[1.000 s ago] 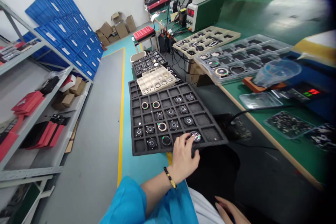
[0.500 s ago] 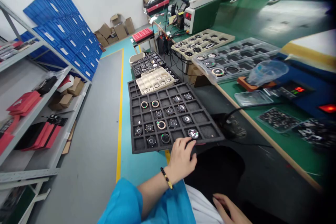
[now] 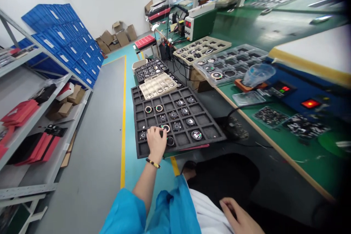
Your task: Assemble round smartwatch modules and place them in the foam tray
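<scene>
A black foam tray (image 3: 211, 133) divided into square cells holds several round watches. Over its near left part my left hand (image 3: 157, 142) reaches down, fingers curled into the cells and hiding what lies beneath them. Just right of these fingers are a gold-rimmed watch case (image 3: 166, 128) and a dark round watch case (image 3: 170, 141). A watch with a lit screen (image 3: 196, 135) sits in a front cell further right. Low in the picture, by my lap, my right hand (image 3: 240, 217) rests with fingers loosely bent, a gap between them and nothing visible in it.
Beyond the foam tray lie a cream tray (image 3: 145, 89) and another black tray. On the green workbench (image 3: 274, 142) at right stand a clear plastic tray (image 3: 204, 67), a blue device with red digits and small parts boxes. Shelves with blue bins (image 3: 63, 40) line the left.
My left hand has moved left across the foam tray, away from the lit watch, which stays in its cell. My right hand remains by my lap. The camera view has shifted slightly.
</scene>
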A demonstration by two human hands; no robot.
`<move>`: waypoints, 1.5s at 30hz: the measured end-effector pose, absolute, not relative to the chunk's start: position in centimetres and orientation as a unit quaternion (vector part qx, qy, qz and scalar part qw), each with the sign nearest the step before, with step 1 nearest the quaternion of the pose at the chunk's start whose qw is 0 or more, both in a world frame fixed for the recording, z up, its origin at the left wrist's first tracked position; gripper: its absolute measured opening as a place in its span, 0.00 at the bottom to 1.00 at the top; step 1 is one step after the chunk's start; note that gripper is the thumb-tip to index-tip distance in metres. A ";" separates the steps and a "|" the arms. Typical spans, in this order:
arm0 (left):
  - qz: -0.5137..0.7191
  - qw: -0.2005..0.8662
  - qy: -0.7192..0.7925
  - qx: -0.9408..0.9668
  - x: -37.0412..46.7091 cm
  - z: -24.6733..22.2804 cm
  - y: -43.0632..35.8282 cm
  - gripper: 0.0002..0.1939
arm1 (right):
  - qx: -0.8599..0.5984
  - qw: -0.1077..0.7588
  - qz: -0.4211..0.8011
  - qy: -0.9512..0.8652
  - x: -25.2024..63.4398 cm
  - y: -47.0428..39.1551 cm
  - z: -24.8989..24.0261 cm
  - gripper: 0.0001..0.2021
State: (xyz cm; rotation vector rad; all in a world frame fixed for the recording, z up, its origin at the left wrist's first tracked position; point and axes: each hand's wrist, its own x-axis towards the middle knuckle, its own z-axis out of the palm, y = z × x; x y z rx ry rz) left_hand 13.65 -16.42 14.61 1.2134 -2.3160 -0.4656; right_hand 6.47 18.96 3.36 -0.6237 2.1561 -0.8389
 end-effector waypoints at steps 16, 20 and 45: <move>-0.267 0.287 -0.790 0.471 13.0 13.7 -18.2 0.08 | -0.276 0.350 -0.356 0.821 7.9 19.1 4.8 0.24; -0.375 0.306 -0.769 0.418 13.6 14.9 -18.0 0.07 | -0.276 0.345 -0.369 0.818 8.3 19.7 5.4 0.24; -0.722 -0.166 -0.644 0.191 6.0 19.9 6.1 0.19 | -0.084 -0.072 -0.642 0.758 6.1 23.8 17.9 0.04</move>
